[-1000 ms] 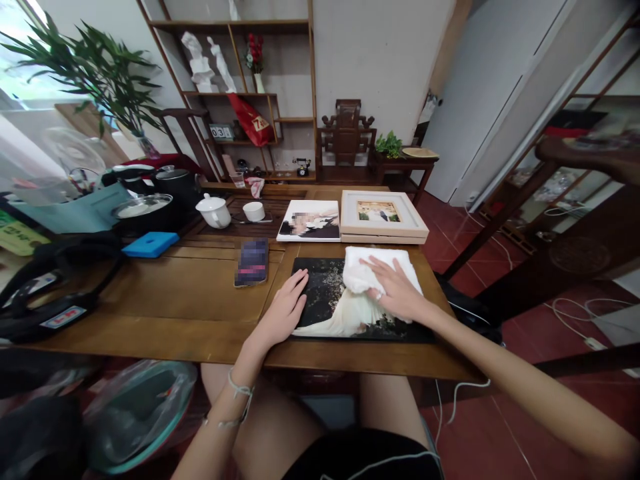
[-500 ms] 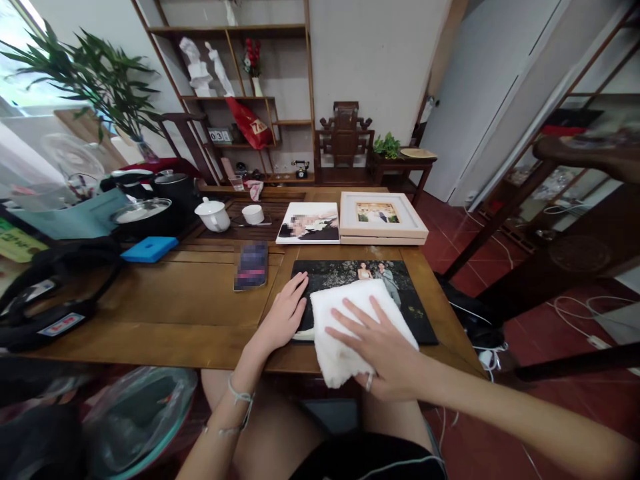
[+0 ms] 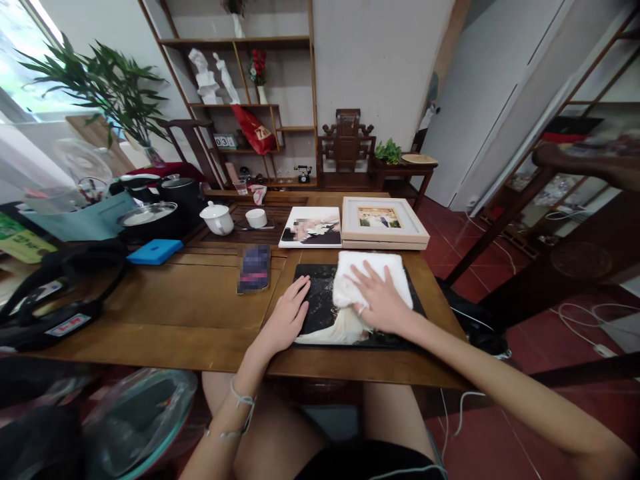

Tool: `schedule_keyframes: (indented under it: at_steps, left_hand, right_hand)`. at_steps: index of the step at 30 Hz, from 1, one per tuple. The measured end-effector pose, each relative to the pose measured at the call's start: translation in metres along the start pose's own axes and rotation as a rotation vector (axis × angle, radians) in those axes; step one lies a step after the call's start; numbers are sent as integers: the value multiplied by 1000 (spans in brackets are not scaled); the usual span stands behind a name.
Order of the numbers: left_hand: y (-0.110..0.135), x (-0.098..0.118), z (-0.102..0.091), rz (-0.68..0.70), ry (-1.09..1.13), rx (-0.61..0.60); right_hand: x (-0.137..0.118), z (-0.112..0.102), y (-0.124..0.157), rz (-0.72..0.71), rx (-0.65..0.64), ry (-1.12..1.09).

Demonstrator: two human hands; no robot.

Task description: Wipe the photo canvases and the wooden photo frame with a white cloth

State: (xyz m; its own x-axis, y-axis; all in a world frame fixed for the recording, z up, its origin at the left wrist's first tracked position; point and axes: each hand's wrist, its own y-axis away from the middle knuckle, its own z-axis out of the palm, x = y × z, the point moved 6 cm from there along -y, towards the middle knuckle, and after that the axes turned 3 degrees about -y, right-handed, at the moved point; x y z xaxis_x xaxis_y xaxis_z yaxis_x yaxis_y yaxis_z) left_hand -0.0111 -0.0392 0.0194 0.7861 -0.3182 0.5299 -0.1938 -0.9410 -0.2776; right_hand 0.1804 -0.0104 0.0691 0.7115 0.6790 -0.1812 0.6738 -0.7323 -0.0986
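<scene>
A dark photo print (image 3: 320,307) lies flat on the wooden table (image 3: 200,293) in front of me. My right hand (image 3: 380,300) lies flat with fingers stretched out on a folded white cloth (image 3: 367,277), pressing it on the far part of the print. My left hand (image 3: 287,320) rests open on the print's left edge, fingers spread, holding it down.
Behind the print lie another photo print (image 3: 311,227) and a framed photo (image 3: 383,220) on a stack. A phone (image 3: 254,268), blue box (image 3: 154,251), teapot (image 3: 217,219), cup (image 3: 256,218) and pots (image 3: 150,217) stand to the left. A lined bin (image 3: 135,420) sits below.
My right hand pulled the cloth toward me to the print's near edge, then pushed it back to the far part. The left hand stayed put.
</scene>
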Motion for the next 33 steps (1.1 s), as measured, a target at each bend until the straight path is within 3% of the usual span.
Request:
schedule_keyframes:
  at_steps: [3, 6, 9, 13, 16, 20, 23, 26, 29, 33]
  left_hand:
    - [0, 1, 0, 10, 2, -5]
    - [0, 1, 0, 28, 1, -18]
    - [0, -2, 2, 14, -2, -12]
    - [0, -3, 3, 15, 5, -1]
    - [0, -3, 3, 21, 20, 8]
    - [0, -2, 1, 19, 43, 6]
    - [1, -2, 0, 2, 56, -3]
    - [1, -3, 0, 13, 60, -11]
    - [2, -4, 1, 21, 58, -11]
    - [1, -3, 2, 44, 51, -12]
  right_hand:
    - [-47, 15, 27, -201, -69, -70]
    - [-63, 21, 39, -292, -100, -115]
    - [-41, 19, 23, -210, -109, -93]
    - [3, 7, -15, 32, -77, 2]
    - [6, -1, -29, 158, -39, 77]
    - [-41, 6, -12, 113, -40, 90]
    - [-88, 19, 20, -85, -46, 65]
    - [-113, 26, 46, -214, -40, 36]
    - [-107, 26, 43, -194, -58, -4]
    - [-69, 19, 4, -95, -106, -68]
